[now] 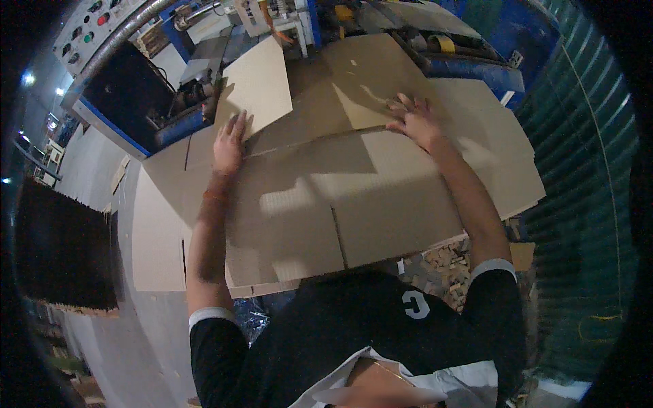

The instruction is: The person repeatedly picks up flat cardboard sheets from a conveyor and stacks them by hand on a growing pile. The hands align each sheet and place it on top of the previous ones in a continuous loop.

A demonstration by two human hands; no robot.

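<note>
A large brown cardboard sheet (292, 197) with slots and crease lines lies in front of me, on top of other sheets. My left hand (230, 141) rests near its left side with the fingers stretched forward, beside the lower edge of a pale cardboard panel (258, 88). Farther right, my right hand (415, 119) lies with its fingers spread on the darker far part of the cardboard, just beyond a crease. More cardboard (500, 143) sticks out to the right beneath my forearm.
A blue machine (469, 64) with rollers stands beyond the cardboard. At the upper left is a control panel (95, 24) with buttons. A green corrugated wall (578, 170) runs along the right. Cardboard scraps (445, 268) lie on the floor, and a dark stack (64, 245) stands at left.
</note>
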